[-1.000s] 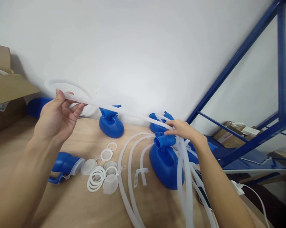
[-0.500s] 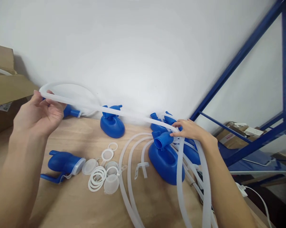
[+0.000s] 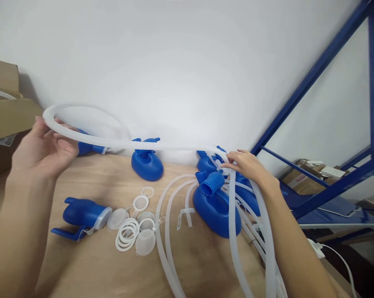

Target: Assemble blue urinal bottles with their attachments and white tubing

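Observation:
A long white ribbed hose (image 3: 112, 143) spans between my hands above the table. My left hand (image 3: 47, 145) is closed on its looped part at the left, palm turned up. Over on the right, my right hand (image 3: 244, 163) grips the hose where it bends down toward the front edge. Just below that hand stands a blue plastic bottle (image 3: 216, 211) with an open round neck facing me. More blue bottles (image 3: 205, 161) sit partly hidden behind it. Another blue bottle (image 3: 147, 165) stands under the middle of the hose.
White rings (image 3: 126, 236) and clear caps (image 3: 145, 241) lie mid-table beside a tipped blue bottle (image 3: 84, 213). Loose hoses (image 3: 166, 231) curve across the wooden table (image 3: 106, 273). A cardboard box (image 3: 13, 118) stands left, a blue metal rack (image 3: 323, 62) right.
My left hand has moved slightly left and down, and the hose loop there has widened. My right hand has shifted slightly up, and the hose hangs more level.

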A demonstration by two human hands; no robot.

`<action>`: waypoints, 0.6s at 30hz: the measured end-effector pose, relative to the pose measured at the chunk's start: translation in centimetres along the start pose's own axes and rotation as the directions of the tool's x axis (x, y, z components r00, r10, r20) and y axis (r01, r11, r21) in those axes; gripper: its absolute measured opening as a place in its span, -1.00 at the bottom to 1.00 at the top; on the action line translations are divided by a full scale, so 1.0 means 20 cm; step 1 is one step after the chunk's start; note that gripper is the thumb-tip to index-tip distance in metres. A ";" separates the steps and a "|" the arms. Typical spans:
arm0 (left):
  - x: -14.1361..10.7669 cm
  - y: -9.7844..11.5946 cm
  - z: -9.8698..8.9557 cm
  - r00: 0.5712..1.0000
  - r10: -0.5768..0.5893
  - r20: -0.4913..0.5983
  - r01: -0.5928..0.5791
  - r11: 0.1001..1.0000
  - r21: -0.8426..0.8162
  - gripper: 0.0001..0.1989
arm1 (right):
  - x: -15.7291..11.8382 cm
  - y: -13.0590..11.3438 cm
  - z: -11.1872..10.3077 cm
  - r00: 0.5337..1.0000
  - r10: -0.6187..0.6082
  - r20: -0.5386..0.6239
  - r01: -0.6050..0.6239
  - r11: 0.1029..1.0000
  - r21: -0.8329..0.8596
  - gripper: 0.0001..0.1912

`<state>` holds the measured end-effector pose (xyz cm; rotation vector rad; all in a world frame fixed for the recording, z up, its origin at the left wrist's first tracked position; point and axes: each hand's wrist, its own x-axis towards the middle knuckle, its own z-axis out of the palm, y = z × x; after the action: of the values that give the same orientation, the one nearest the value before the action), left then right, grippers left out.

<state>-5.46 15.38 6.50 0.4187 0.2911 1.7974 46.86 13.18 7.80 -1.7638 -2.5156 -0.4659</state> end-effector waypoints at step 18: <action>-0.01 -0.25 -0.01 0.921 -0.371 -0.121 0.379 0.777 0.503 -0.76 | 0.26 -0.04 0.01 0.780 0.522 -0.346 -0.073 0.625 0.777 -0.63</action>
<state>-1.15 16.49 4.31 0.6745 0.8260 1.3069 44.27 17.78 8.55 -1.3996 -1.5730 0.0857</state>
